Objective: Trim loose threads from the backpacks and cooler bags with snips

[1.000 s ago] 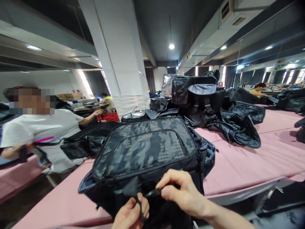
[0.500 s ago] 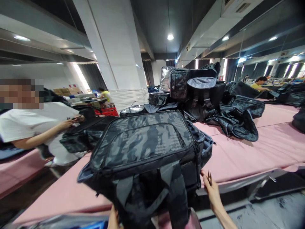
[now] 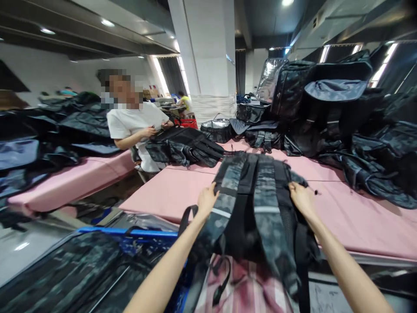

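A black and grey camouflage backpack [image 3: 245, 208] lies at the table's near edge with its back panel and two shoulder straps toward me. Its lower end hangs over the edge against the pink checked cloth [image 3: 247, 282] on my lap side. My left hand [image 3: 207, 199] is closed on the backpack's left side. On the opposite side, my right hand [image 3: 300, 196] grips the edge, thumb and fingers pinched on the fabric. Whether the small pointed snips seen earlier are still in the right hand cannot be made out.
A blue crate [image 3: 143, 234] with camouflage bags stands at lower left. Across the pink table [image 3: 156, 191], a person in a white shirt [image 3: 137, 124] handles another backpack [image 3: 187, 145]. Piled bags [image 3: 342, 113] rise at right; more bags [image 3: 55, 130] cover the left table.
The backpack has turned from its camouflage front panel to its strapped back and tilted toward me. Both hands now hold its sides. My view has swung left.
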Demonstrator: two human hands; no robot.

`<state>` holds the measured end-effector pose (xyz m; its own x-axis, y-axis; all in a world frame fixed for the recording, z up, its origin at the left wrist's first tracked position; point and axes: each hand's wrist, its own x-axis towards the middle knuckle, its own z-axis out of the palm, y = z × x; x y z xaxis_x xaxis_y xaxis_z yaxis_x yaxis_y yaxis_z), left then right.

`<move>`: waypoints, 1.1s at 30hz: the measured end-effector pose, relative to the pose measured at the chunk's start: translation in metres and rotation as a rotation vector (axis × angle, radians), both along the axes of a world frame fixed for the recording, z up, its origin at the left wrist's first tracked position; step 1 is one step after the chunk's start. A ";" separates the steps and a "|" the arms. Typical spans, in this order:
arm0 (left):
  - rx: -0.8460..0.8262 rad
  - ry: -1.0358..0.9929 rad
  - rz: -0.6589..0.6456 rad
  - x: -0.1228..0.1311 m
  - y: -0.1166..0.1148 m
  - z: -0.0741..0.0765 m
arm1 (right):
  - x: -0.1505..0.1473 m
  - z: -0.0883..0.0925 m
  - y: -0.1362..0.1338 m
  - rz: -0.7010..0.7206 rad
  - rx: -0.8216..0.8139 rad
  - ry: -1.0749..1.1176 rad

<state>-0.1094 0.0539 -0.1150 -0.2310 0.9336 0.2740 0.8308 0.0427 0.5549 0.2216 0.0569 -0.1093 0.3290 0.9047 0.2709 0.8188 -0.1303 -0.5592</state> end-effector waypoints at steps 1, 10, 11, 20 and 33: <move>-0.011 0.008 0.008 0.008 0.007 -0.007 | -0.002 -0.008 0.009 -0.010 -0.024 -0.011; -0.031 -0.197 -0.118 -0.024 0.003 0.002 | 0.017 -0.037 0.017 0.021 -0.061 -0.020; -0.005 -0.215 -0.129 -0.030 -0.014 0.005 | 0.019 -0.036 0.013 0.033 -0.047 -0.004; -0.013 -0.523 -0.351 0.022 -0.180 -0.031 | 0.006 -0.011 -0.086 0.294 0.143 0.347; -0.231 -0.988 -0.252 0.127 -0.171 -0.043 | -0.051 -0.031 -0.160 0.589 -0.098 0.274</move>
